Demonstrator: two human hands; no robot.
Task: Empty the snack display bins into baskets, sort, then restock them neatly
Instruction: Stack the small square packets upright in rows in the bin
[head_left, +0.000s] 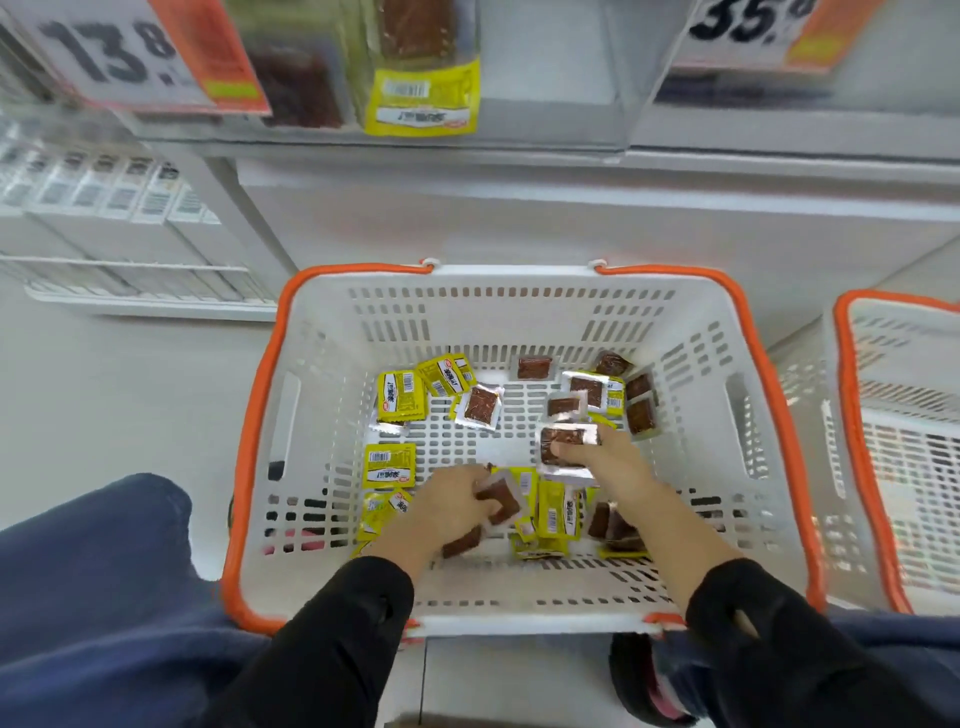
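A white basket with orange handles (322, 374) sits on the floor below me, holding several small snack packets, some yellow (400, 402), some clear with brown contents (483, 405). My left hand (447, 506) is down in the basket and grips a clear brown packet (501, 501). My right hand (608, 457) holds another clear brown packet (563, 441) pinched under the thumb, just above the basket floor. More yellow packets (553, 512) lie heaped between my wrists.
A second white and orange basket (852, 415) stands at the right. Above are white display shelves with price signs (135, 57) and a clear bin holding yellow and brown packets (421, 93). My knees in dark blue flank the basket.
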